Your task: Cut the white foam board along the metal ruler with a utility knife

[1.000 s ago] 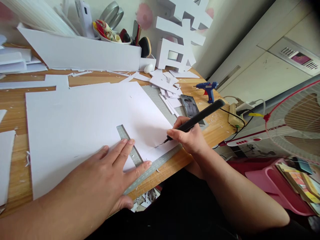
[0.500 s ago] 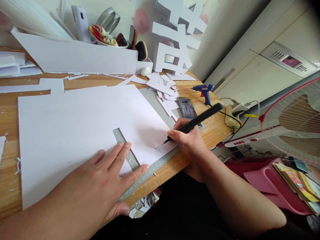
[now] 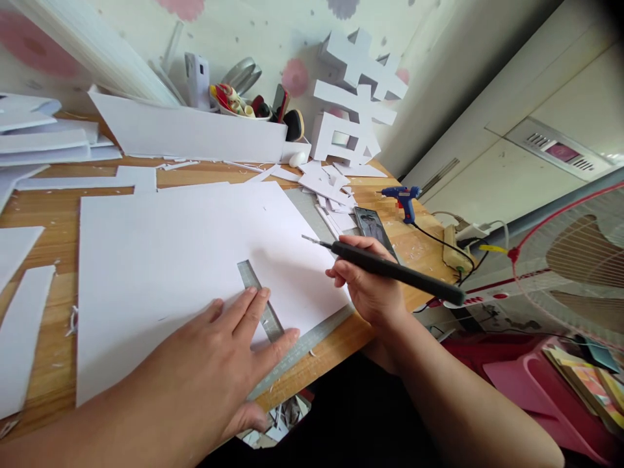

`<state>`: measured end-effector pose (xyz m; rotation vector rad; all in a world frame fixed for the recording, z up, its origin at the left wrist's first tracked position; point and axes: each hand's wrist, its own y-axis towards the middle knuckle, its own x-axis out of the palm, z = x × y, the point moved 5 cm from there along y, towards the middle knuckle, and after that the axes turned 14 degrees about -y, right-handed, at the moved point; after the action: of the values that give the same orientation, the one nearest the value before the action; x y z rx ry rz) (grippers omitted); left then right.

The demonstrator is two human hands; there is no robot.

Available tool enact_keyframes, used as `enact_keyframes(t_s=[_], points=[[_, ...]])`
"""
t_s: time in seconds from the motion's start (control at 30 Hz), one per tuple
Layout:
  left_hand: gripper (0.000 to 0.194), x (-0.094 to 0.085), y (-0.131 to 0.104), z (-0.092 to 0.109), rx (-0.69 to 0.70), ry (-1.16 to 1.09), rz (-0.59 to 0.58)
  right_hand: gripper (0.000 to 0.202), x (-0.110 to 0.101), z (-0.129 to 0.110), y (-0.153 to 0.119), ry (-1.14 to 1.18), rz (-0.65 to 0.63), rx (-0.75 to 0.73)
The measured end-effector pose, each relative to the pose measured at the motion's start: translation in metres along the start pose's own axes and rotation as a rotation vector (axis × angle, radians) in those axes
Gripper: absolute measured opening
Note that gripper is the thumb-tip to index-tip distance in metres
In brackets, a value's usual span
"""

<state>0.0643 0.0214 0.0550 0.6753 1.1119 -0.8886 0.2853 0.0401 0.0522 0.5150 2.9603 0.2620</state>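
A: "Oh, what a swing! Half a second earlier the black craft knife (image 3: 400, 268) had its tip down on the white board (image 3: 166, 247), aimed at eight o'clock, the butt up at two. Then round it came: tip at ten, butt at four!"

B: "And off the surface?"

A: "It looked lifted, yes, over the board's right side."

B: "How was the right hand (image 3: 373, 279) holding it?"

A: "Clamped on, thumb and fingers round the handle near the blade end. The phone (image 3: 374, 226) lay at its twelve o'clock, the blue glue gun (image 3: 404, 203) at one."

B: "Any change from the left hand (image 3: 227, 348)?"

A: "Held its ground! Palm down, fingers apart on the board, two fingertips at the edge of the slot (image 3: 247, 272), off at one o'clock."

B: "And the board?"

A: "Flat, spreading towards eleven from that hand, partly over the grey mat (image 3: 303, 207)."
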Motion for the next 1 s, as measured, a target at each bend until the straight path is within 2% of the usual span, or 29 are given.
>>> enact_keyframes(t_s=[0.1, 0.27, 0.43, 0.7, 1.0], points=[[0.078, -0.003, 0.002, 0.0, 0.025, 0.0, 0.072, 0.025, 0.005, 0.0, -0.002, -0.188, -0.012, -0.066], [0.06, -0.006, 0.003, -0.001, 0.04, 0.036, 0.126, 0.013, 0.018, -0.011, 0.007, -0.393, 0.077, -0.353], [0.066, -0.002, -0.001, -0.004, 0.085, 0.047, 0.21, 0.01, 0.039, -0.02, 0.008, -0.58, 0.13, -0.573], [0.067, 0.008, 0.002, -0.006, 0.055, -0.009, 0.155, 0.014, 0.044, -0.021, -0.002, -0.743, 0.122, -0.607], [0.073, 0.009, 0.003, -0.003, 0.037, 0.014, 0.138, 0.015, 0.049, -0.017, 0.0, -0.74, 0.09, -0.597]])
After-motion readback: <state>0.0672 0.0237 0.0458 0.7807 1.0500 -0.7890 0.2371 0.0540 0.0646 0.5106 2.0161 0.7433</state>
